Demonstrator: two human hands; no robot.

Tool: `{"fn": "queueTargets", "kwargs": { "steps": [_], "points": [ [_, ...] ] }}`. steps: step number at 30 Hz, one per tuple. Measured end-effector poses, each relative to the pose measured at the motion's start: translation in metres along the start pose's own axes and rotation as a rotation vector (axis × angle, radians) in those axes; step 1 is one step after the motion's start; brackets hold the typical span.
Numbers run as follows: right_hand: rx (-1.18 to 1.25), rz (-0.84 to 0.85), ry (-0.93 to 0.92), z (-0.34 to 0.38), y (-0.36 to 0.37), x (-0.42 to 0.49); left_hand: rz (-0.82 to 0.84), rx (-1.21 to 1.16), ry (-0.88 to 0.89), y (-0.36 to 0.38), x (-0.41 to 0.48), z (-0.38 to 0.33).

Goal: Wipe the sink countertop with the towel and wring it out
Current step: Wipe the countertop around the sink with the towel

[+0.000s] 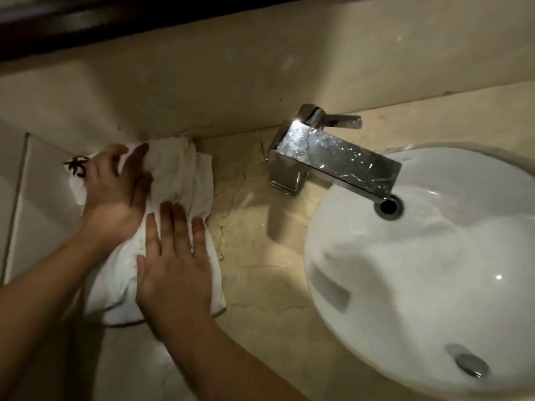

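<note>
In the head view, you are leaning both bare arms in from the lower left, over the beige veined marble countertop (260, 270). The crumpled white cloth towel (179, 175) is lying on that countertop, well left of the sink, with its far end bunched against the beige backsplash (231, 82). A dark embroidered mark (76, 166) is showing on the towel's left edge.

Your left hand (113, 186) is resting palm down on the far part of the towel, with the wrist bent and the thumb (139, 154) stretching straight towards the backsplash. Its other fingers are blurred and foreshortened near the dark mark, so I cannot tell whether they are gripping the cloth or only pressing it.

Your right hand (173, 270) is lying flat on the near part of the towel, with straight, slightly spread fingers pointing away from you. It is pressing down and clasping nothing.

The square chrome faucet (333, 163) is standing to the right of the towel, with its spout reaching over the round white ceramic basin (419, 285). A chrome drain plug (472, 364) is sitting at the basin's near side. White wall tiles (37, 212) are showing to the left of the towel.
</note>
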State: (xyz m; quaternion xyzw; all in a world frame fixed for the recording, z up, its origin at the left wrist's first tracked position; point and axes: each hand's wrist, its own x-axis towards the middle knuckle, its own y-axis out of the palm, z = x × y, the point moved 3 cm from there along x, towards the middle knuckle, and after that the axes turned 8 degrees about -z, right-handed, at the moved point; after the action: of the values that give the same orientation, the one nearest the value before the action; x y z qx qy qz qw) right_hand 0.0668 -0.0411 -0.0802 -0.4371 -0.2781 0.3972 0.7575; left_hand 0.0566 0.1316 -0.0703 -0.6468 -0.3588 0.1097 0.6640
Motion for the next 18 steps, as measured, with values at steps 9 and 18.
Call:
{"fn": "queueTargets", "kwargs": {
  "steps": [9,18],
  "points": [
    [-0.12,-0.025,0.129,-0.002,0.001,-0.015,0.078,-0.029,0.164,0.014,0.014,-0.02],
    [-0.149,-0.036,0.253,-0.032,-0.026,-0.082,0.16,-0.071,0.231,0.003,-0.025,-0.102]
  ]
}}
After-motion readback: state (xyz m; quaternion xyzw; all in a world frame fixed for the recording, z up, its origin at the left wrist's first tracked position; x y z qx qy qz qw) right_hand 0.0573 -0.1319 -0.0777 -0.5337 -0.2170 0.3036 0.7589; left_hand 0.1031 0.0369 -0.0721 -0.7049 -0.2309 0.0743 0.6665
